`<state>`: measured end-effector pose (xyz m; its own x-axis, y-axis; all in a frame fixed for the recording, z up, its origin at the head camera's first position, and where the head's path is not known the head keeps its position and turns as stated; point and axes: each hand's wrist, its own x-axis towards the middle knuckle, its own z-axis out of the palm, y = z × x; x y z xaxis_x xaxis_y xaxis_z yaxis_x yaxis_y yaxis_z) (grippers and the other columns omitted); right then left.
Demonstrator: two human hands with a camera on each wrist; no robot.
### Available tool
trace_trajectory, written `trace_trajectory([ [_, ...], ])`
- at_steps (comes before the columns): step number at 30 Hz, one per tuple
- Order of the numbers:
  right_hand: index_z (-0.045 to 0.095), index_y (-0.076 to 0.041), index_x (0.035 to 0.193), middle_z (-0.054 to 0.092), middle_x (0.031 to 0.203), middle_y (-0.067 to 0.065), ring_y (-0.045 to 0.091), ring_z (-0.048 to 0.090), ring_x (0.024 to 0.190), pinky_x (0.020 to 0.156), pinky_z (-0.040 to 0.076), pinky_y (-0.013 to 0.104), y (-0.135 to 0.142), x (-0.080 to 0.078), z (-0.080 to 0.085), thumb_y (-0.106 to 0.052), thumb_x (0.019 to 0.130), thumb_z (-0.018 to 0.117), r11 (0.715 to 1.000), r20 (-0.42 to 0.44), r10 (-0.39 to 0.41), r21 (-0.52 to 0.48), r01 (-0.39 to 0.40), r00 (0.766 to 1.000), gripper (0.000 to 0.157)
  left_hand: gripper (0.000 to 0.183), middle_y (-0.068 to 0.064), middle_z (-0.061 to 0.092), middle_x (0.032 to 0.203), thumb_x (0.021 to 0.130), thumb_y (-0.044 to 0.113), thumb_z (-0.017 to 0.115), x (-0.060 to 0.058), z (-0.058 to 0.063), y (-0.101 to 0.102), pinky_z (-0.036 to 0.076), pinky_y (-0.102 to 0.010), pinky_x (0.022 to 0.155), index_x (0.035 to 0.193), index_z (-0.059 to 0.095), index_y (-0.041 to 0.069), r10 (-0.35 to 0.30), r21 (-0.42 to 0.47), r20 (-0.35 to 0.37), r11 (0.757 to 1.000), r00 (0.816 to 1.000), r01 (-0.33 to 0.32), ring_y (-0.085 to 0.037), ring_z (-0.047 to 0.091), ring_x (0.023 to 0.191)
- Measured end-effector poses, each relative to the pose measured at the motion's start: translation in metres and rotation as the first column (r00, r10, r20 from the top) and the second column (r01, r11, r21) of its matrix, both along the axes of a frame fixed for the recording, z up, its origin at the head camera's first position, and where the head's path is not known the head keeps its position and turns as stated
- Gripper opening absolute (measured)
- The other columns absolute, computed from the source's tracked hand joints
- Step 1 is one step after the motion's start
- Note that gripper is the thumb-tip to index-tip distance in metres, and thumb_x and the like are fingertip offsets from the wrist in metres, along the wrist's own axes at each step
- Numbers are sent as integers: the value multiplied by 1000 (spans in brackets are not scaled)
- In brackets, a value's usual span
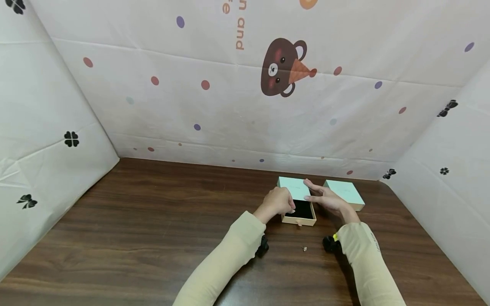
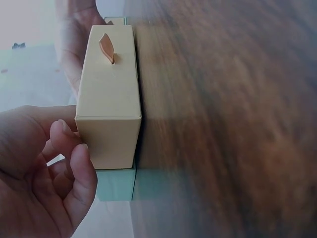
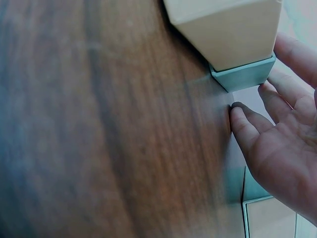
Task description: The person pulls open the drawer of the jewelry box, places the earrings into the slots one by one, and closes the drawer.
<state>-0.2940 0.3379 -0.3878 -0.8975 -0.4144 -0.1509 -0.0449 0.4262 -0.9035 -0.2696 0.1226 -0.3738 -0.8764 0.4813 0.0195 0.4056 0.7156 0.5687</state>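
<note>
A mint-green jewelry box (image 1: 294,187) lies with its cream drawer (image 1: 302,221) pulled out toward me, showing a black lining (image 1: 304,208). My left hand (image 1: 278,201) is over the drawer's left side, fingers curled, pinching a small shiny piece of jewelry (image 1: 293,211) close over the lining. In the left wrist view its index fingertip is hidden behind the drawer (image 2: 109,89). My right hand (image 1: 329,199) rests its thumb and fingers at the right side of the green sleeve, fingers fairly straight. A similar small piece of jewelry (image 1: 304,248) lies on the table in front of the drawer.
A second mint-green box (image 1: 344,192), closed, stands right of my right hand. An orange ribbon pull (image 1: 299,224) sticks out of the drawer front. The brown wooden table (image 1: 153,229) is bounded by a patterned cloth backdrop (image 1: 229,106) behind and at both sides.
</note>
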Motion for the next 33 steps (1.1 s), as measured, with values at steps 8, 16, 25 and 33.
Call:
trace_trajectory([
  [8,13,-9,147,-7,152,10,31,-8,138,105,8,57,-1,0,0,-23,89,60,1000,-11,5,6,-5,1000,75,4,6,61,54,78,13,72,1,2,-6,43,-18,45,77,75,12,-11,115,66,993,998,3,-8,56,45],
  [16,12,-8,147,-8,152,10,31,-9,137,105,7,57,0,0,-1,-22,90,59,1000,-10,17,1,-17,1000,75,5,5,63,56,78,16,73,3,6,-11,44,-18,48,77,75,12,-28,223,130,975,991,-1,-8,56,49],
  [25,12,-8,147,-7,152,10,30,-8,138,105,6,58,1,-2,-2,-23,90,59,1000,-20,14,12,-14,1000,75,5,4,64,59,79,17,72,11,14,-12,50,-27,55,80,75,14,-63,324,221,946,973,-12,-14,60,54],
  [33,12,-8,147,-7,152,10,31,-7,138,105,7,58,2,-2,-3,-25,90,59,1000,-16,13,17,-12,1000,76,9,7,67,70,78,18,73,17,16,-13,47,-20,58,85,75,13,-88,306,184,952,979,28,-8,58,62],
])
